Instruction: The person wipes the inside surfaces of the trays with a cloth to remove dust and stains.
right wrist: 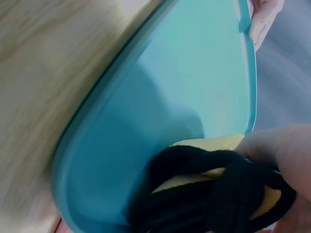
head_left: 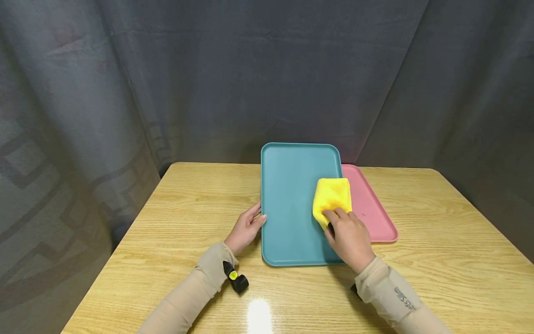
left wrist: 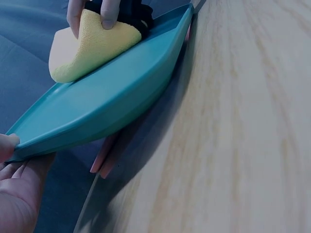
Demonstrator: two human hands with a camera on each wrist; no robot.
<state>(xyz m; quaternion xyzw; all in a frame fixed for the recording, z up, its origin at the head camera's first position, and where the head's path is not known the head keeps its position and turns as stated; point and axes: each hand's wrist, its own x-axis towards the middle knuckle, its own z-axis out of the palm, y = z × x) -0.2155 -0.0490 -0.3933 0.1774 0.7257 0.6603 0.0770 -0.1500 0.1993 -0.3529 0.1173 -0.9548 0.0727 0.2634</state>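
My left hand (head_left: 246,228) grips the left rim of a teal tray (head_left: 292,199), thumb on top and fingers underneath. In the left wrist view the teal tray (left wrist: 112,104) is tilted, its left side raised off the table. A folded yellow cloth (head_left: 332,197) with black edging lies against the tray's right part, pinched by my right hand (head_left: 351,239). The right wrist view shows the black edging (right wrist: 209,189) bunched by my fingers. Under the teal tray's right side a pink tray (head_left: 371,208) shows partly; the rest of it is hidden.
A light wooden table (head_left: 200,199) carries both trays, with bare wood to the left and right of them. Dark grey curtains (head_left: 250,79) hang behind the table and at both sides. A small dark mark (head_left: 364,215) shows on the pink tray.
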